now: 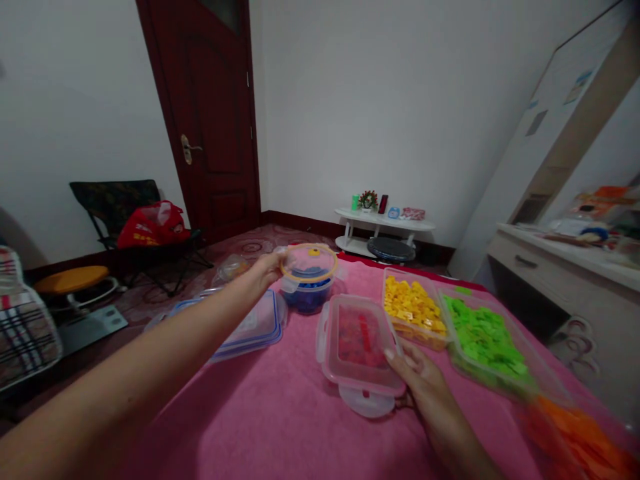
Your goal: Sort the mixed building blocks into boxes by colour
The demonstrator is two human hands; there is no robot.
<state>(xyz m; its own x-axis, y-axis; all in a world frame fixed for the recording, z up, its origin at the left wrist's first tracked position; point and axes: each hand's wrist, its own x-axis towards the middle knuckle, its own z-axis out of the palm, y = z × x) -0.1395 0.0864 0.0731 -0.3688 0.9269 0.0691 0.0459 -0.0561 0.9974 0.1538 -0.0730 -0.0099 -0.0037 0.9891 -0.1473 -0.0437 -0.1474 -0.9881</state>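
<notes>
My left hand (271, 267) reaches across to the left side of a round clear container (306, 298), its fingers curled against the rim. Blue pieces lie inside that container, under a clear lid with a yellow rim (315, 252). With thumb on top and fingers below, my right hand (417, 373) grips the right edge of a rectangular container (363, 347). Red pieces show through its pinkish lid, and the side flaps of the lid stick outward. The container looks slightly tilted; whether its base touches the cloth I cannot tell.
Beyond my right hand stand open boxes of yellow bricks (414, 307), green bricks (485, 337) and blurred orange pieces (585, 433). Stacked blue-rimmed lids (255, 327) lie partly behind my left forearm. A pink cloth (280, 407) covers the table. A white drawer unit (530, 263) stands at the right.
</notes>
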